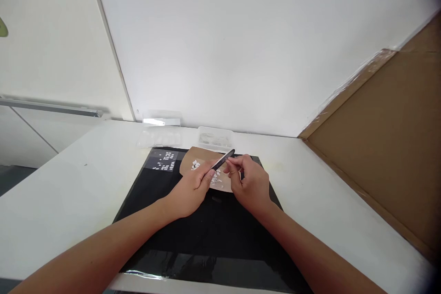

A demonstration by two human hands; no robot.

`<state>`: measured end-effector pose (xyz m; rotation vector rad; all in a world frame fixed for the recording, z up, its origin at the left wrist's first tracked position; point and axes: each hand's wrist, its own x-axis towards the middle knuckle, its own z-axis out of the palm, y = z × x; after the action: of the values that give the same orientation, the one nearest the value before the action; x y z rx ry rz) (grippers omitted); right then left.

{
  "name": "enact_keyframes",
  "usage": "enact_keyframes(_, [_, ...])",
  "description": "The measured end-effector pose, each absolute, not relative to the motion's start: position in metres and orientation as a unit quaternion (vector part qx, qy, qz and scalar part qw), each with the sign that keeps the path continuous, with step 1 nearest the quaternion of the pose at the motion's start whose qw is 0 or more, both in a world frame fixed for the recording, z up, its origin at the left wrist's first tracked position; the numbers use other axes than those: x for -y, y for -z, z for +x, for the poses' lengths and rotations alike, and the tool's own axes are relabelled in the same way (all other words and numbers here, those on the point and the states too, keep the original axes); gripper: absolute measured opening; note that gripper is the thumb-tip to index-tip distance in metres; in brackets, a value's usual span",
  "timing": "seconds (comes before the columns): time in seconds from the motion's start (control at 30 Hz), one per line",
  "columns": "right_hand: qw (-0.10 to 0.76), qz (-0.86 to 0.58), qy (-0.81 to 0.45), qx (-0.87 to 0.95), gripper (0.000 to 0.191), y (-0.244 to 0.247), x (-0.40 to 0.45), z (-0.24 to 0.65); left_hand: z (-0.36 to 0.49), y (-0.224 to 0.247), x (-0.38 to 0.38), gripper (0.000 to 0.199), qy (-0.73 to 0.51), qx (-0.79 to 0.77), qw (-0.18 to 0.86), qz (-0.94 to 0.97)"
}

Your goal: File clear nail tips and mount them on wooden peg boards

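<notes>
My left hand (193,189) is closed on a slim dark file-like stick (224,160) with a pale strip along one side. It slants up to the right above a brown sheet (187,160). My right hand (251,183) sits just right of the stick, thumb and finger pinched close to its upper end. Whatever is between those fingertips is too small to make out. Several small white pieces (195,164) lie on the brown sheet, partly hidden by my hands.
A black mat (206,234) covers the middle of the white table (62,193). Small white pieces lie on a clear sheet (149,162) at its back left corner. Behind stand an opened clear case (160,138) and a shallow clear box (215,138). Cardboard (382,138) borders the right.
</notes>
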<state>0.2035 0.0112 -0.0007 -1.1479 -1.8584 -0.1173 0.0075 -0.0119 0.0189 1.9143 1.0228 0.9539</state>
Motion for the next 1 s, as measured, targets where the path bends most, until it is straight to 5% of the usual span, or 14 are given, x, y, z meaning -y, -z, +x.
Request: enact_keyframes(1.0, [0.43, -0.413, 0.047, 0.802, 0.01, 0.0, -0.003, 0.199, 0.009, -0.018, 0.011, 0.043, -0.369, -0.39, 0.351, 0.767])
